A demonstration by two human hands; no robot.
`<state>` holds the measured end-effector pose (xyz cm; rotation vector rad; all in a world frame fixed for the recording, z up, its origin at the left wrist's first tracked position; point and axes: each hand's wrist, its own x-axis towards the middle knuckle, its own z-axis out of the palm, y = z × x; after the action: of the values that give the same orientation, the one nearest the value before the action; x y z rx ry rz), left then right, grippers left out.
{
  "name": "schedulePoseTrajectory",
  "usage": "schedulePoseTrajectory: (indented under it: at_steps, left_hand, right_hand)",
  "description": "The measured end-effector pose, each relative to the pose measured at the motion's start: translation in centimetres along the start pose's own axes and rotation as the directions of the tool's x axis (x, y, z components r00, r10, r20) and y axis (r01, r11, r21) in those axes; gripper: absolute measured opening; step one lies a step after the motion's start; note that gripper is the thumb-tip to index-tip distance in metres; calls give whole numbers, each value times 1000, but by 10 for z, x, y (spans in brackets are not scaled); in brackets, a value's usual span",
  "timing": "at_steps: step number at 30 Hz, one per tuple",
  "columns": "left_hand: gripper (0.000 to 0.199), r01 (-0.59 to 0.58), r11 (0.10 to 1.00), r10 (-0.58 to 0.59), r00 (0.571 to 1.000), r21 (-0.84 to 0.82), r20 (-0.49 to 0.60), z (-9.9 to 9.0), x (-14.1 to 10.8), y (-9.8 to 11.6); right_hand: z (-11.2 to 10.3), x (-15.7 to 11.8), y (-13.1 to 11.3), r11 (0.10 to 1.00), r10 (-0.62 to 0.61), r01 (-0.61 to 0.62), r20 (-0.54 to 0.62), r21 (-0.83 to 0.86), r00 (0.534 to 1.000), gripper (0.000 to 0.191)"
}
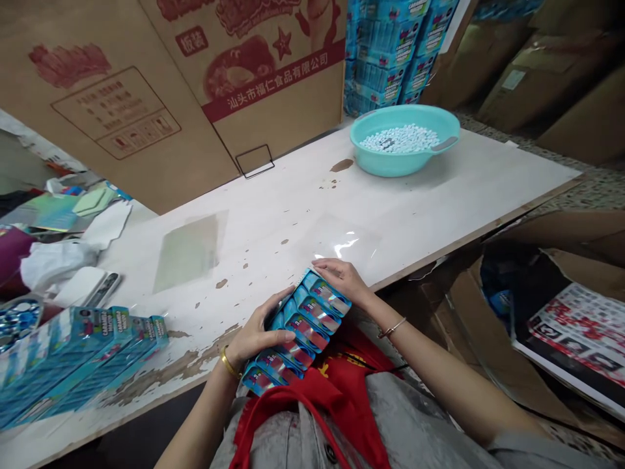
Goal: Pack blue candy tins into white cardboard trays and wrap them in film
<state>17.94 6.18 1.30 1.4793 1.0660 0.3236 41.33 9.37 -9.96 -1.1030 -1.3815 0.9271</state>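
Left hand [256, 337], gold bangle at the wrist: fingers laid across the side of a blue blister-pack strip [308, 326], holding it. Right hand [342, 279], thin bracelet at the wrist: cupped over the strip's far end, also holding, not spread wide. We enter the strip as held between both hands at the near edge of the worktop [273, 221], above red fabric [317, 404]. We judge this hold sound: support from two sides keeps the row of shiny windows from bending. Just beyond the right hand, a clear plastic sheet [342, 244] lies on the worktop. At lower left, we list stacked blue cards [83, 352]. At upper right, a turquoise basin [403, 120] holds white pellets [400, 139]. At upper left, printed cardboard cartons [122, 111] stand behind the worktop.
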Motion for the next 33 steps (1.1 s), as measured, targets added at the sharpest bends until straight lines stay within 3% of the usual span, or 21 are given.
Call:
schedulePoseTrajectory:
  at_steps: [10,16,22,26,33]
  left_hand:
    - [79,51,998,-49,998,45,-33,-1,9,-2]
    - [73,141,937,-157,987,-319,-25,-8,16,-16]
    - [59,150,779,-223,974,-609,-46,-9,21,-19]
    - [51,159,764,-243,969,-625,-51,-8,25,-8]
    - [63,216,844,-247,969,-491,2,-8,40,-2]
  right_hand:
    - [-3,-5,9,999,-29,28,57,18,998,19]
    - [-5,1,-2,992,-127,125,-53,-26,991,17]
    - [-2,13,3,990,-126,125,-3,-63,992,19]
    - [-4,18,5,996,-72,73,22,-46,997,24]
    - [-10,24,2,1000,-20,19,9,20,1000,27]
